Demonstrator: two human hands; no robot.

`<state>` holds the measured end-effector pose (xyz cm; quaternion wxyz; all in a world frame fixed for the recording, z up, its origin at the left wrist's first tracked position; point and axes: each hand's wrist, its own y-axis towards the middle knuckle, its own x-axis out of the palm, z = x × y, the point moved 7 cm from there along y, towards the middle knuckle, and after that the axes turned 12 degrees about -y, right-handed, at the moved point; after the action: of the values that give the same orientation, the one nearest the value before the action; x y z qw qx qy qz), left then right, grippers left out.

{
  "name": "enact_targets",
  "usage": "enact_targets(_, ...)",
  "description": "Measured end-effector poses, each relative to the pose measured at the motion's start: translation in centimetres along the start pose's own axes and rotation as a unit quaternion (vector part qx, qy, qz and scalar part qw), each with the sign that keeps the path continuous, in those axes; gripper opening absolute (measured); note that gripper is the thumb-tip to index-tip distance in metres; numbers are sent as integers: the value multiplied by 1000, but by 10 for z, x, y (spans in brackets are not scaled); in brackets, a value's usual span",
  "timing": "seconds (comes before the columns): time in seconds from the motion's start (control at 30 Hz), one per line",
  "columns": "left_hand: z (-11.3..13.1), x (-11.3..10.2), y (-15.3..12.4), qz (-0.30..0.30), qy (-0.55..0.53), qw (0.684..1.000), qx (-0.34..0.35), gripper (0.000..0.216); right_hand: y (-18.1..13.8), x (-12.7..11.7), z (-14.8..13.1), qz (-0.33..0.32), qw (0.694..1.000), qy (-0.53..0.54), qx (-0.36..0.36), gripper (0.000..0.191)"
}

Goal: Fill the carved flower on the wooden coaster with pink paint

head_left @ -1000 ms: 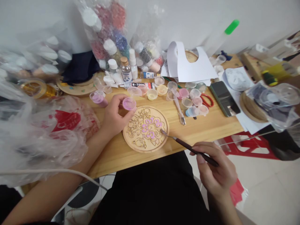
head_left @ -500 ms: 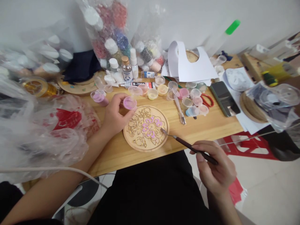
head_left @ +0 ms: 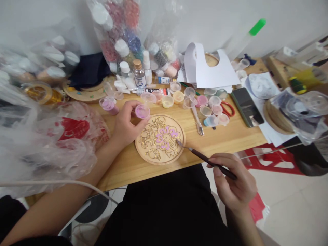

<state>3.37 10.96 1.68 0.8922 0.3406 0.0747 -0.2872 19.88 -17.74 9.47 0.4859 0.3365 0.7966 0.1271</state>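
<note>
A round wooden disc (head_left: 160,139) with gold flower outlines and purple-filled petals lies on the wooden table (head_left: 220,136). My left hand (head_left: 125,124) is closed round a small clear cup of purple powder (head_left: 142,111), held just above the disc's upper left edge. My right hand (head_left: 234,182) pinches a thin dark-handled tool (head_left: 205,158). Its metal tip rests at the disc's right edge.
Several small cups of coloured powder (head_left: 205,102), a glue tube (head_left: 153,91), bottles (head_left: 139,73), red scissors (head_left: 227,108) and a phone (head_left: 246,106) crowd the back of the table. Plastic bags (head_left: 46,136) fill the left. White paper (head_left: 210,70) lies behind.
Both hands keep their grip and hardly move. The view has shifted slightly, so everything sits a little higher in the picture.
</note>
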Motion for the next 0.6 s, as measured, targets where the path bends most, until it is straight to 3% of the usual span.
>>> enact_targets(0.2,-2,1,-1,6,13,1000,-18,33,-7,-1,5,3,1000,20,19,23)
enact_targets(0.33,-1,1,-1,14,9,1000,-4,33,-15,-2,17,49,991,89,86,20)
enact_targets(0.5,-3,1,0,1,17,1000,-6,37,-16,0,34,146,941,216,217,13)
enact_targets(0.6,-3,1,0,-6,6,1000,-9,38,-12,3,42,172,908,259,281,9)
